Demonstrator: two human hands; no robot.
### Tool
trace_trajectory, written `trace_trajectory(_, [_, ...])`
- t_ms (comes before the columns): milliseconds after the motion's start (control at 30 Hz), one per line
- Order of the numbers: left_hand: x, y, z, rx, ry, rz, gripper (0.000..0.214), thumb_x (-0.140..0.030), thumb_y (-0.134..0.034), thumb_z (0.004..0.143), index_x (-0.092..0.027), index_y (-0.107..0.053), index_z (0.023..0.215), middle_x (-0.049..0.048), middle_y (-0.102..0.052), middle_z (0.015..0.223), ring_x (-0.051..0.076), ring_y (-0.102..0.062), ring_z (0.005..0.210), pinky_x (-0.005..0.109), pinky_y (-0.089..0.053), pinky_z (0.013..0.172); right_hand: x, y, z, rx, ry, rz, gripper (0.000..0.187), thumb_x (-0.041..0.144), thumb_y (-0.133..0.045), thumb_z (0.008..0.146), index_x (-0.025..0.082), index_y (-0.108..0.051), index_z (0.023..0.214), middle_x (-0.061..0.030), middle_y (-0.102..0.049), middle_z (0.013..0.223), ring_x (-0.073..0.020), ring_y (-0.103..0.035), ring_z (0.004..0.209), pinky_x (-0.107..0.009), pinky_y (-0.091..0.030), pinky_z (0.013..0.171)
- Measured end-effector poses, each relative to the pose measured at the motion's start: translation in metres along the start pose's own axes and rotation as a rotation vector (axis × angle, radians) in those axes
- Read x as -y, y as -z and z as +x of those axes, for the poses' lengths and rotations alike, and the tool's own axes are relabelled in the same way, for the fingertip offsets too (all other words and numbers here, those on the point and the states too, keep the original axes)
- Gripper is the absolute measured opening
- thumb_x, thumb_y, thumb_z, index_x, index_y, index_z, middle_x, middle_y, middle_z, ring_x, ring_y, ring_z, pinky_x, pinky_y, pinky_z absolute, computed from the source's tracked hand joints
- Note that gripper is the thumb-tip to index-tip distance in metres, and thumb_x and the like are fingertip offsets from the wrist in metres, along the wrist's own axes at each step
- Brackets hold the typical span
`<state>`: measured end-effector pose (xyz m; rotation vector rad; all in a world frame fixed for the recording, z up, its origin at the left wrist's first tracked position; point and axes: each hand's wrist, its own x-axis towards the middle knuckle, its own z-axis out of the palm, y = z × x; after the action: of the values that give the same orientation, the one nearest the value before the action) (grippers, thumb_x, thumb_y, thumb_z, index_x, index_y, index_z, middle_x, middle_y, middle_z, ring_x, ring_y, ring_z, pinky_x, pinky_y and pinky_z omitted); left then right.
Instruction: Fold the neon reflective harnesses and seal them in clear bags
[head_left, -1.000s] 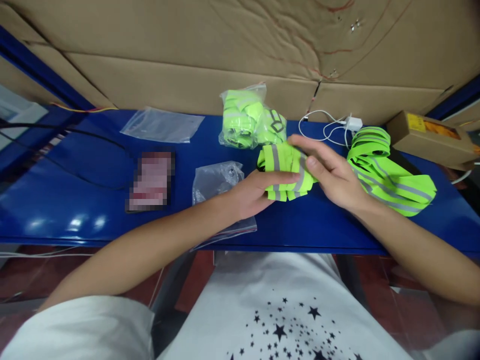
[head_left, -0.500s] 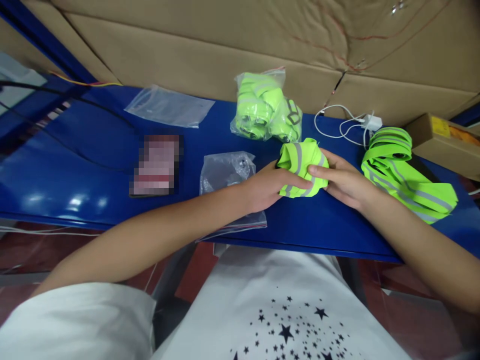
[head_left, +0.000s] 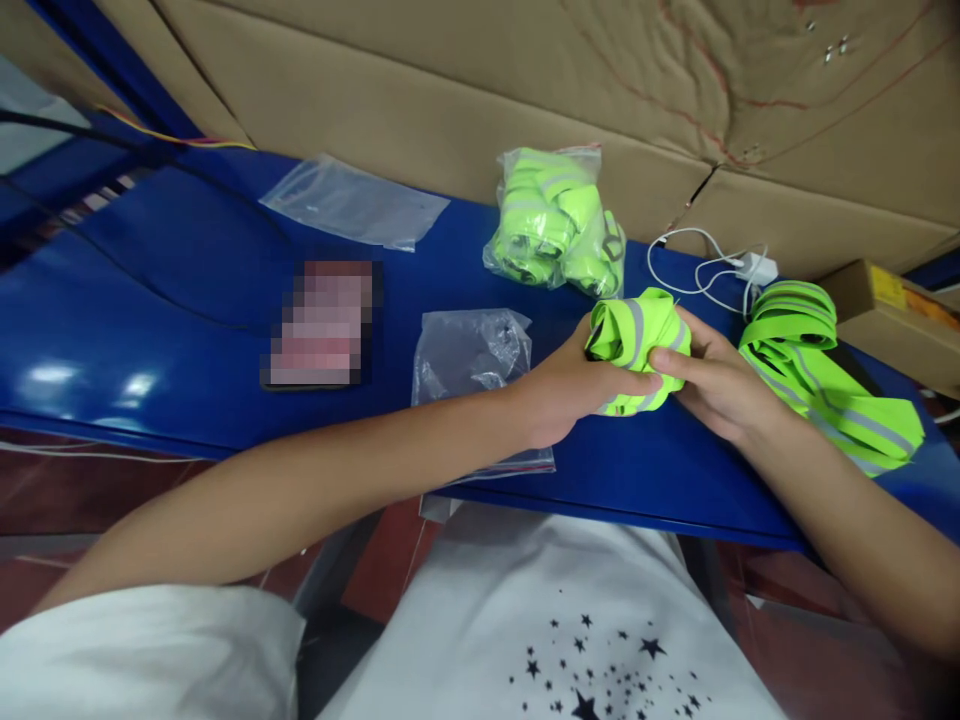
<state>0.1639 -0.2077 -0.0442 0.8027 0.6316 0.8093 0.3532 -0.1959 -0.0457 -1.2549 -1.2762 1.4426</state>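
Observation:
Both hands grip a folded neon-green reflective vest with grey stripes, held just above the blue table. My left hand wraps its underside and left edge, thumb across the front. My right hand pinches its right side with closed fingers. A stack of empty clear plastic bags lies just left of my left hand. A sealed bag of packed green vests sits behind the held vest.
Loose green reflective vests lie at the right. A white charger and cable rest near the cardboard wall. Another clear bag lies at the back left, a blurred flat object at mid-left, a cardboard box at far right.
The vest has been bunched from a flatter fold on the table into a tight bundle and lifted slightly. Both hands closed round it. The camera view swung left.

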Motion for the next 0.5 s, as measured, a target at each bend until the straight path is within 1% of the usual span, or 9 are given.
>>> trace_trajectory(67, [0.0,0.0,0.001,-0.015,-0.027,0.024,0.069,-0.012,-0.084,0.068,-0.018,-0.057,0.131,0.0138,-0.068,0.13,0.029,-0.066,0.118,0.047,-0.053,0.102,0.001,-0.003,-0.001,-0.027,-0.015,-0.003,0.06,0.043,-0.099,0.058,0.035,-0.074,0.112,0.0007,-0.079,0.109,-0.0273,-0.074,0.101,-0.038,-0.062,0.088])
trace_trajectory(133, [-0.001,0.0,0.0,-0.025,-0.047,0.07,0.071,-0.015,-0.085,0.071,-0.019,-0.054,0.135,0.015,-0.067,0.131,0.029,-0.067,0.115,0.046,-0.058,0.096,0.002,-0.003,-0.002,-0.041,-0.019,0.006,0.06,0.042,-0.099,0.059,0.033,-0.073,0.112,0.0001,-0.079,0.108,-0.0268,-0.075,0.099,-0.037,-0.062,0.085])
trace_trajectory(200, [-0.005,0.001,-0.002,0.018,-0.013,0.164,0.076,-0.026,-0.086,0.075,-0.019,-0.049,0.141,0.017,-0.068,0.127,0.027,-0.073,0.098,0.045,-0.064,0.081,0.003,0.001,-0.003,-0.034,0.004,0.04,0.061,0.039,-0.099,0.061,0.031,-0.072,0.115,-0.0008,-0.079,0.109,-0.0264,-0.076,0.097,-0.036,-0.061,0.084])
trace_trajectory(233, [-0.008,0.001,-0.003,0.072,0.017,0.225,0.077,-0.034,-0.086,0.077,-0.018,-0.048,0.142,0.0169,-0.07,0.12,0.025,-0.074,0.086,0.044,-0.065,0.073,0.003,0.004,-0.004,-0.012,0.006,0.065,0.063,0.038,-0.099,0.06,0.03,-0.072,0.117,-0.0013,-0.079,0.11,-0.0267,-0.076,0.097,-0.036,-0.062,0.084])
trace_trajectory(300, [-0.014,0.003,-0.006,0.231,0.09,0.349,0.071,-0.047,-0.083,0.08,-0.014,-0.054,0.135,0.0129,-0.073,0.099,0.021,-0.072,0.064,0.041,-0.064,0.06,0.004,0.012,-0.006,0.075,-0.039,0.103,0.071,0.038,-0.1,0.056,0.03,-0.071,0.12,-0.003,-0.08,0.111,-0.0283,-0.076,0.096,-0.038,-0.063,0.082])
trace_trajectory(367, [-0.02,0.004,-0.009,0.349,0.133,0.459,0.064,-0.052,-0.081,0.08,-0.011,-0.061,0.124,0.0075,-0.07,0.081,0.02,-0.07,0.054,0.037,-0.062,0.054,0.006,0.018,-0.008,0.17,-0.124,0.094,0.073,0.038,-0.101,0.052,0.027,-0.072,0.118,-0.0055,-0.081,0.105,-0.0301,-0.077,0.09,-0.039,-0.064,0.077])
trace_trajectory(400, [-0.022,0.005,-0.011,0.36,0.139,0.512,0.064,-0.052,-0.081,0.079,-0.011,-0.06,0.123,0.0058,-0.07,0.078,0.02,-0.069,0.053,0.035,-0.061,0.051,0.007,0.02,-0.009,0.198,-0.156,0.072,0.07,0.037,-0.101,0.052,0.025,-0.073,0.115,-0.0064,-0.081,0.101,-0.0301,-0.077,0.087,-0.038,-0.064,0.073])
trace_trajectory(433, [-0.024,0.005,-0.012,0.341,0.135,0.573,0.067,-0.052,-0.081,0.078,-0.011,-0.058,0.126,0.0047,-0.069,0.077,0.019,-0.069,0.051,0.032,-0.059,0.048,0.008,0.021,-0.01,0.205,-0.166,0.049,0.066,0.035,-0.101,0.053,0.023,-0.074,0.112,-0.0065,-0.081,0.098,-0.0291,-0.077,0.083,-0.036,-0.064,0.07])
trace_trajectory(500, [-0.028,0.004,-0.016,0.259,0.092,0.707,0.077,-0.055,-0.079,0.079,-0.014,-0.049,0.137,0.0034,-0.07,0.077,0.019,-0.067,0.047,0.029,-0.054,0.043,0.012,0.019,-0.012,0.178,-0.14,0.021,0.057,0.029,-0.1,0.055,0.022,-0.076,0.106,-0.0047,-0.082,0.093,-0.0246,-0.076,0.078,-0.03,-0.062,0.066])
